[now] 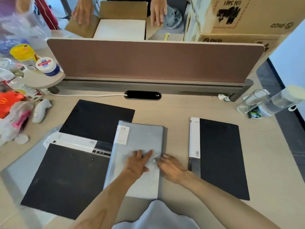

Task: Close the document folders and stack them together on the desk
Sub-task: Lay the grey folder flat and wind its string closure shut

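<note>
So the left hand (140, 162) is lying flat, fingers spread, palm down on the pale grey translucent plastic folder (132, 179) in the middle of the light wood desk (178, 109), basically pressing the cover shut. The right hand (171, 167) sits just beside it at the folder's right edge, fingers loosely curled and touching the cover near a little metal snap (155, 159); it's a bit blurry, so I can't tell if it's actually pinching anything. That grey folder has a white label reading "20" (123, 135) at its top left corner and overlaps the big black folder lying open (69, 172) on the left, which has a white paper band across its middle. Off to the right, well apart, is a closed black folder with a white spine strip (221, 157). Behind everything stands a brownish fabric divider panel (148, 60).
</note>
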`<state>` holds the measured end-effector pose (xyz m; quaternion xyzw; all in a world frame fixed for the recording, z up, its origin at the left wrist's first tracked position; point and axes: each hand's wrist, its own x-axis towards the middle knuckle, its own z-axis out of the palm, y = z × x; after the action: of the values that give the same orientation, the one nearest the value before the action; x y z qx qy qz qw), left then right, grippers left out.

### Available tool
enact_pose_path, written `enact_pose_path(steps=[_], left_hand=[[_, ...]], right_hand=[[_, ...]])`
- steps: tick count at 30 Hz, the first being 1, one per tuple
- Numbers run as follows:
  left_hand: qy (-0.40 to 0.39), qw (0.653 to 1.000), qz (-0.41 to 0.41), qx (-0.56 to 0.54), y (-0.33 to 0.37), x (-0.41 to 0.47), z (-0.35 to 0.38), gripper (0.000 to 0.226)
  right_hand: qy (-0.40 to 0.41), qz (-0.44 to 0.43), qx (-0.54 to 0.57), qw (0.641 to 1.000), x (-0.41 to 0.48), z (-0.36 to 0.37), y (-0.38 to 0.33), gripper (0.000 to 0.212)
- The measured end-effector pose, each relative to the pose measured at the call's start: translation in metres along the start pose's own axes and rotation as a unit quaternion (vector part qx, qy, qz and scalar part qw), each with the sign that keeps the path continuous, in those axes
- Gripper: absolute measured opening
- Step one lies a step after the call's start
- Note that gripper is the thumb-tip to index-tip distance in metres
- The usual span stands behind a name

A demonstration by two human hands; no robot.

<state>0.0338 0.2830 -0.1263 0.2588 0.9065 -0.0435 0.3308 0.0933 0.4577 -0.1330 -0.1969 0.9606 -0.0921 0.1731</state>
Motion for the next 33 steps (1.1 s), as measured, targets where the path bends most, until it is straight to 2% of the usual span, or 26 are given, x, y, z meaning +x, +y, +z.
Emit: enact_pose_path(steps=[2, 5, 12, 15, 18, 22, 26, 30, 33], left_hand=[[0.049, 0.998, -0.016, -0.042, -0.003, -0.007, 0.005, 0.080], [0.109, 0.989, -0.012, -0.101, -0.011, -0.020, 0.017, 0.075], [0.100, 0.988, 0.075, -0.092, -0.041, -0.025, 0.037, 0.075], [0.066, 0.994, 0.076, -0.038, -0.045, -0.026, 0.036, 0.077], [0.042, 0.997, 0.066, -0.011, -0.044, -0.027, 0.034, 0.076], [0.017, 0.998, 0.066, 0.015, -0.043, -0.028, 0.028, 0.077], [0.008, 0.997, 0.073, 0.032, -0.042, -0.029, 0.022, 0.077], [0.006, 0.996, 0.073, 0.058, -0.040, -0.027, 0.022, 0.076], [-0.001, 0.995, 0.068, 0.067, -0.038, -0.025, 0.023, 0.075]], right_hand=[[-0.005, -0.027, -0.026, 0.999, 0.002, 0.001, -0.002, 0.042], [-0.026, -0.068, -0.043, 0.996, 0.011, -0.002, -0.002, 0.034], [0.000, -0.122, -0.112, 0.986, 0.042, -0.016, -0.004, 0.027], [-0.004, -0.097, -0.104, 0.990, 0.054, -0.021, -0.001, 0.021], [-0.045, -0.030, -0.037, 0.998, 0.058, -0.031, -0.001, 0.007], [-0.045, 0.092, 0.021, 0.995, 0.045, -0.034, 0.016, 0.012], [-0.015, 0.197, 0.097, 0.975, 0.021, -0.031, 0.033, 0.011], [-0.037, 0.144, 0.095, 0.984, 0.008, -0.022, 0.024, 0.011], [-0.020, 0.089, 0.054, 0.994, 0.000, -0.022, 0.019, 0.013]])
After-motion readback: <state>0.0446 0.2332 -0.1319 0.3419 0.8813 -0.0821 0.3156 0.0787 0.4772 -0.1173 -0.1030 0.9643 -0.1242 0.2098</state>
